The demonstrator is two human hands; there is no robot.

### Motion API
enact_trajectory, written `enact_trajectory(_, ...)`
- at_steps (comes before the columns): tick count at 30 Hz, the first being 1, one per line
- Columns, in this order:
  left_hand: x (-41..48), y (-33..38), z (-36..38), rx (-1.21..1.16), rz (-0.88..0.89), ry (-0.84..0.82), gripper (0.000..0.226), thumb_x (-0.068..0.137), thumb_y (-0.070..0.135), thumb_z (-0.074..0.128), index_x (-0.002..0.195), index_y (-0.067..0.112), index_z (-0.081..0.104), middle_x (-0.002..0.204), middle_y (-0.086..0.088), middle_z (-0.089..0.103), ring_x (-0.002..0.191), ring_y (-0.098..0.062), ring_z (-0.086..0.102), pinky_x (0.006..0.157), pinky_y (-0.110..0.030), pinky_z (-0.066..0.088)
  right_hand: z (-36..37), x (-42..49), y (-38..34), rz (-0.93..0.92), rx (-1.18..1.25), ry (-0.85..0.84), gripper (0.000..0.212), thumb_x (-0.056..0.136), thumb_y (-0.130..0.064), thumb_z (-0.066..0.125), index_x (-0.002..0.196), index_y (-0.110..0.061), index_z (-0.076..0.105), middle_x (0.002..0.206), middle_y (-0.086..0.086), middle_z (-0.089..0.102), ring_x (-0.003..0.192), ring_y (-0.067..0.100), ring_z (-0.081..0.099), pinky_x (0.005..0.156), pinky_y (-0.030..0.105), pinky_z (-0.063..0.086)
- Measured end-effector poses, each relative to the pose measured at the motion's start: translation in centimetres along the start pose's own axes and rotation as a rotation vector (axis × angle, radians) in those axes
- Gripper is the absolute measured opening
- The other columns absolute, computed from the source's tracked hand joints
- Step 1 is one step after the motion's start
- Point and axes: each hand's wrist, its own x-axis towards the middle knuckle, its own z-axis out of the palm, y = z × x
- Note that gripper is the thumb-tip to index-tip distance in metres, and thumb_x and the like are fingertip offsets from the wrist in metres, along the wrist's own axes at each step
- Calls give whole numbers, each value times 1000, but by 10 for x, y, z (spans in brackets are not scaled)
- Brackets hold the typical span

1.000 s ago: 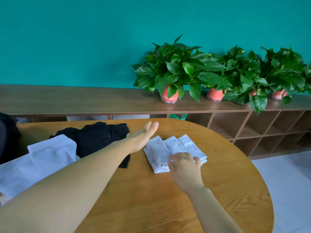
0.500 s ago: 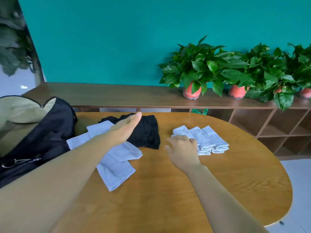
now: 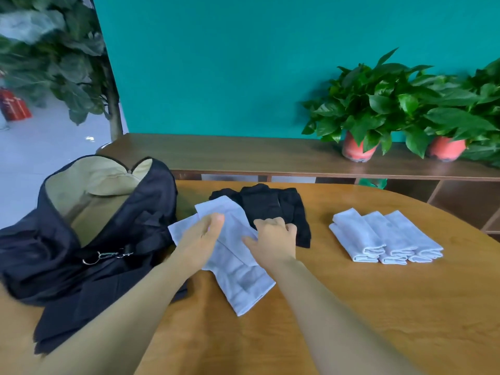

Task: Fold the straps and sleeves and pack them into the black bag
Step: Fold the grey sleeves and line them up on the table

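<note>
At table centre-left, just beside the black bag (image 3: 54, 255), both hands now sit on the unfolded white sleeves (image 3: 240, 282). Change from a second ago: the right hand (image 3: 274, 239) is off the folded white stack (image 3: 384, 236), which lies alone and well apart to the right, its bundles side by side. The left hand (image 3: 200, 239) has crossed over from beside that stack too. Left hand: fingers extended, palm laid on the upper sleeve, pressing rather than gripping. Right hand: thumb spread onto the white cloth, fingers curled at the sleeve's far edge next to the black folded pile (image 3: 273, 201). Motion blur here, so cannot tell whether cloth is pinched yet. Sleeves: overlapping layers, flat and slanted on the table (image 3: 351, 307), near end free toward the person, left edge against the bag's side. Bag: mouth open, tan lining showing, nothing white visible inside. Reading: one batch of folding looks finished and parked, and the next batch is only being started. Packing not yet begun; the black pile also waits outside the bag.
</note>
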Motion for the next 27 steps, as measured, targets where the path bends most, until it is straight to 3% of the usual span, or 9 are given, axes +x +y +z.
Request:
enact_trajectory(3, 12, -7, 5, 82, -3, 34, 40, 100, 46, 36, 94, 13, 57, 84, 4, 55, 83, -15, 51, 87, -37, 47, 5, 22, -12, 43, -17, -31, 32, 96, -49, 44, 85, -18, 46, 86, -2, 48, 97, 20, 40, 89, 36, 28)
enact_trajectory(6, 24, -15, 11, 214, -86, 27, 44, 98, 52, 34, 92, 14, 55, 93, -2, 58, 91, -21, 54, 85, -40, 50, 11, 39, -17, 115, -1, -77, 33, 98, -46, 41, 82, -19, 49, 89, -1, 52, 104, 21, 41, 93, 38, 31)
enact_trajectory(8, 30, -20, 15, 286, -114, 19, 47, 98, 54, 31, 91, 13, 53, 97, -1, 57, 96, -23, 53, 86, -38, 48, 14, 42, -15, 162, 70, -80, 31, 97, -30, 43, 67, -20, 43, 77, -3, 49, 94, 21, 43, 88, 36, 33)
enact_trajectory(10, 34, -23, 19, 264, -87, 27, 42, 99, 50, 34, 86, 14, 51, 95, 1, 55, 94, -21, 51, 89, -38, 45, 14, 39, -10, 176, 245, -33, 35, 90, -17, 45, 58, -18, 32, 61, -3, 36, 70, 20, 36, 68, 30, 31)
enact_trajectory(13, 33, -16, 21, 42, 26, 76, 44, 100, 39, 40, 76, 4, 49, 79, -3, 50, 75, -18, 47, 76, -42, 43, -2, 29, 2, 159, 540, 38, 39, 85, -14, 51, 56, -16, 26, 55, -1, 25, 57, 17, 21, 52, 29, 18)
enact_trajectory(17, 22, 16, 19, -69, 315, 100, 43, 94, 42, 37, 69, 8, 29, 67, 9, 23, 66, -20, 25, 59, -36, 26, -43, 11, 32, 173, 660, 147, 36, 89, -20, 56, 56, -14, 44, 52, -7, 43, 53, 13, 33, 52, 28, 29)
enact_trajectory(21, 4, 41, 30, -88, 372, 26, 38, 98, 45, 41, 78, 13, 40, 81, -11, 38, 82, -33, 36, 75, -45, 41, -76, -22, 66, 215, 758, 215, 36, 91, -21, 60, 59, -7, 50, 47, -10, 37, 49, 8, 32, 51, 28, 29)
enact_trajectory(23, -13, 48, 43, -111, 332, -14, 25, 101, 39, 43, 86, 21, 52, 101, -5, 51, 98, -23, 51, 92, -41, 43, -86, -46, 82, 237, 757, 215, 36, 91, -22, 61, 60, -7, 51, 49, -10, 37, 51, 8, 32, 53, 28, 29)
enact_trajectory(27, -51, 50, 76, -19, 328, -98, 36, 102, 38, 42, 109, 6, 58, 112, -9, 53, 111, -25, 51, 96, -39, 42, -94, -100, 111, 265, 745, 190, 50, 92, -20, 61, 48, -18, 37, 44, -10, 31, 48, 9, 26, 52, 28, 24)
